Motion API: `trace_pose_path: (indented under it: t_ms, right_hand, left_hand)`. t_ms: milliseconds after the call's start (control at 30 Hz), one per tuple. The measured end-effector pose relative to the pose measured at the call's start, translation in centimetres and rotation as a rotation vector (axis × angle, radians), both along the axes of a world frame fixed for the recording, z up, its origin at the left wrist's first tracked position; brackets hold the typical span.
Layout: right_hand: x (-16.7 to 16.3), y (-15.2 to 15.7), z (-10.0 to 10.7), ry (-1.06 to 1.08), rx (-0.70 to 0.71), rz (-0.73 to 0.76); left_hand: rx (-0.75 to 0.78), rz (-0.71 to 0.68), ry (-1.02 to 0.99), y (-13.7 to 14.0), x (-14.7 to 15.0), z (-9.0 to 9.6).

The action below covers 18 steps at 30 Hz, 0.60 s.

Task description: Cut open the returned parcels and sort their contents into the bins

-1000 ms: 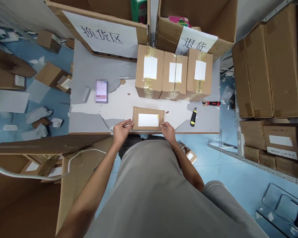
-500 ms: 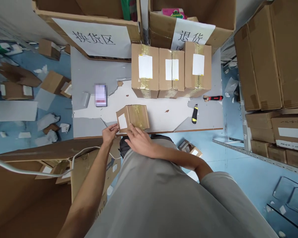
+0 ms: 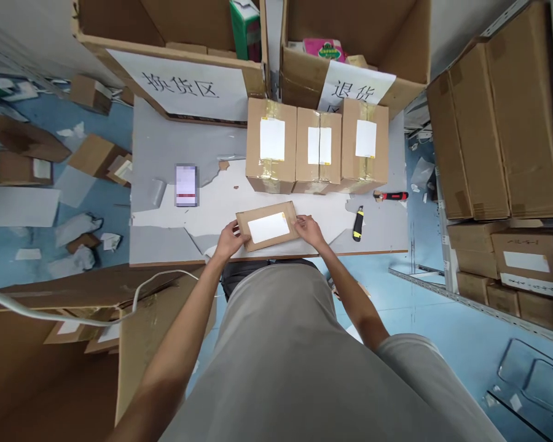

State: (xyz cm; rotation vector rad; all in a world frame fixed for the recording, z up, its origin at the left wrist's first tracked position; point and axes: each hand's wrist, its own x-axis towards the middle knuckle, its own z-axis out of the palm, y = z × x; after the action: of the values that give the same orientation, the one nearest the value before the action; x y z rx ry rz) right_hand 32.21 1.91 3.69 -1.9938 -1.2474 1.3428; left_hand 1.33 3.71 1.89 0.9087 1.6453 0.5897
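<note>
A small cardboard box (image 3: 242,224) with a white label (image 3: 269,228) on the side facing up is at the front edge of the table, slightly turned. My left hand (image 3: 231,239) grips its left end, thumb on the near corner and fingers behind. At the right end, my right hand (image 3: 308,230) holds the box's edge with bent fingers. Beyond it stand three taped cardboard boxes (image 3: 270,143) in a row, each bearing white paper. To the right lies a black and yellow utility knife (image 3: 358,224), with a red and black cutter (image 3: 393,196) behind it.
Two large open cartons with handwritten paper signs, a left carton (image 3: 253,80) and a right carton (image 3: 299,72), stand along the back. A phone (image 3: 186,185) lies on the table's left. Stacked cartons (image 3: 525,135) rise at right. A white cable (image 3: 141,287) crosses an open carton at lower left.
The small box has been turned so its labelled side faces up, and has shifted right. My right hand has moved from its near side to its right end; my left hand moved right with it.
</note>
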Motion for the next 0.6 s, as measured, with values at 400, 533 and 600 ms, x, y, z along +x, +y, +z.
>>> trace_pose_path:
  t_ms: [400, 533, 600]
  right_hand:
    - [0.4, -5.8, 0.6, 0.326, 0.138, -0.264]
    - [0.0, -6.2, -0.3, 0.288, 0.125, -0.237]
    - [-0.3, -6.0, -0.6, 0.273, 0.145, -0.174]
  left_hand:
    - [0.227, 0.208, 0.110, -2.7, 2.3, 3.6]
    - [0.081, 0.151, 0.154, -2.7, 1.6, 2.1]
    - [0.056, 0.095, 0.147, -2.2, 0.6, 1.4]
